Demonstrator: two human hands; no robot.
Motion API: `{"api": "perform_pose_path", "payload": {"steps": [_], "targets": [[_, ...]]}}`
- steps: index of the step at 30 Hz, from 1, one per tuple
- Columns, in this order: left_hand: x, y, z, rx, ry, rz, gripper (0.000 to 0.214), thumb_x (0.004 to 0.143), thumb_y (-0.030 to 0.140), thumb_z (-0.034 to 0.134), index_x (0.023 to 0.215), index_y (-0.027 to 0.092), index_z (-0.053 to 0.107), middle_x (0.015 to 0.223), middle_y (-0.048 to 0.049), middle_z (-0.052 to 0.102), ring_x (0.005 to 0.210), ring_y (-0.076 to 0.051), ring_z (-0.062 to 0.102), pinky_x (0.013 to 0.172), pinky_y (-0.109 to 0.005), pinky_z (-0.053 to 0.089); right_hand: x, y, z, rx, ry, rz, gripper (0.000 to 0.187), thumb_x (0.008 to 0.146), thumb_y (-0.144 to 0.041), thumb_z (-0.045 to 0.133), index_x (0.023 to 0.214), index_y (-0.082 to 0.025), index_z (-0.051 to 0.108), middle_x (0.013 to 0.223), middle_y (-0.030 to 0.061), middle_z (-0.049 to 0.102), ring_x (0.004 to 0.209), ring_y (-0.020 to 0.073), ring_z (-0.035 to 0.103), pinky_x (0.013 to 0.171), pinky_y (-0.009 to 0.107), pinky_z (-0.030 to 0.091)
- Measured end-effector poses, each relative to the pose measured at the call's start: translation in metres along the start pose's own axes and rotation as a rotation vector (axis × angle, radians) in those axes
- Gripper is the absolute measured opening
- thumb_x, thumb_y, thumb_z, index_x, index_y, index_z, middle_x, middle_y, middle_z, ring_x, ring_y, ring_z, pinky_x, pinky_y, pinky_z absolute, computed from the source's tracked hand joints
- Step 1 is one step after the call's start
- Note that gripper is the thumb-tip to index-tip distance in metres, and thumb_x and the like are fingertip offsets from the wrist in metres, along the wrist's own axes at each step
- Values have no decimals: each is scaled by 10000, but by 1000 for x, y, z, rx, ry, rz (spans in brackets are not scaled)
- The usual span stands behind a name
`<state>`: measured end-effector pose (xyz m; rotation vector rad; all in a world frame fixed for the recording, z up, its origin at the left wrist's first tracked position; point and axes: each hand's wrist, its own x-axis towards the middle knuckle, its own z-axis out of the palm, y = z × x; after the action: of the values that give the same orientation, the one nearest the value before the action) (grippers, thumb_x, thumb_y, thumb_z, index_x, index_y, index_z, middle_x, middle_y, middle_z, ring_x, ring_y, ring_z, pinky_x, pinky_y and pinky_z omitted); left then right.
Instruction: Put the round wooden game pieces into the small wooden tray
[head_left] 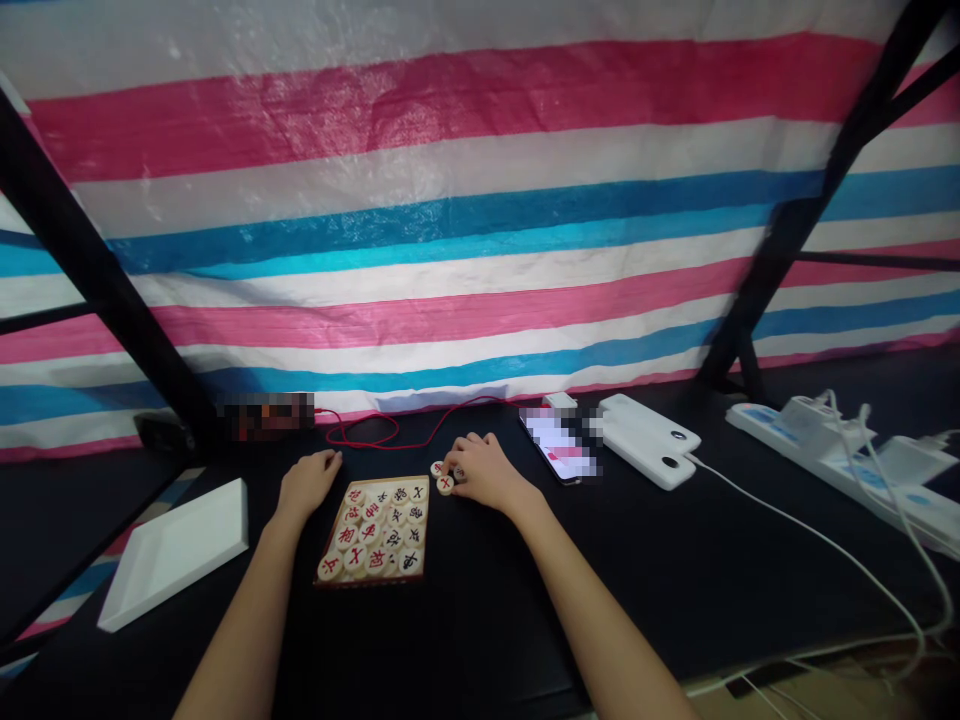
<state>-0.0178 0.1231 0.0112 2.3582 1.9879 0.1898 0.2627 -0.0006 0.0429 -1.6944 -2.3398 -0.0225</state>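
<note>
A shallow box (427, 520) of Chinese chess pieces lies on the black table between my forearms. Its round cream pieces stand in rows, with red characters on the left and black ones on the right. Just beyond its right corner are a few loose pieces, among them a red-marked Chinese chess piece (445, 485). My right hand (487, 475) is over them, thumb and fingers bent around a piece that the fingers partly cover. To the left of the box my left hand (306, 485) rests on the table, its fingers together and curled, with nothing visible in them.
A white tray-like lid (180, 560) lies at left. On the right are a lit phone (559, 445), a white power bank-like device (649, 440) and a white power strip (840, 470) with cables. A red cable (427, 440) runs along the back, before a striped sheet (450, 230).
</note>
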Motion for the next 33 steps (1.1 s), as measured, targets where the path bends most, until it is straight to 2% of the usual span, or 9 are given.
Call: {"api": "perform_pose_path", "payload": {"steps": [7,16,21,26,29,33], "targets": [[2,-2,3,-2,13,5,510,877,439,213,1028,193,634,1015,-124,669,956,-285,610,749,-340,442,0,-5,-2,-13,-26,2,253,772,-399,649,960,-231,635,977,30,561,952,195,449,762,324,259],[1,-1,2,6,11,3,503,882,440,216,1043,200,627,1014,-118,670,949,-278,616,740,-333,446,0,-9,-7,34,5,-3,172,783,-328,639,925,-231,636,962,21,573,942,191,460,758,331,259],[-1,0,1,-4,9,-2,491,879,435,225,1026,200,631,1008,-118,672,947,-284,616,738,-341,444,1,-34,-7,156,124,-114,189,838,-308,589,1015,-244,604,1010,17,574,962,183,455,782,324,270],[0,-1,3,-2,20,12,499,884,436,217,1029,199,632,1002,-114,675,942,-277,619,738,-337,441,1,-60,7,151,55,-257,228,838,-321,593,1058,-259,602,1062,18,576,968,187,457,816,347,277],[0,-2,3,1,21,14,492,885,436,224,1031,204,632,1008,-107,676,942,-267,619,736,-326,441,0,-64,12,138,45,-276,262,834,-317,598,1088,-252,588,1059,26,581,970,193,457,836,362,278],[0,-1,2,13,21,5,476,883,433,239,1010,206,638,999,-105,679,936,-257,621,719,-306,442,1,-68,15,135,125,-270,340,857,-333,565,1187,-264,517,1111,32,562,985,198,446,819,363,289]]}}
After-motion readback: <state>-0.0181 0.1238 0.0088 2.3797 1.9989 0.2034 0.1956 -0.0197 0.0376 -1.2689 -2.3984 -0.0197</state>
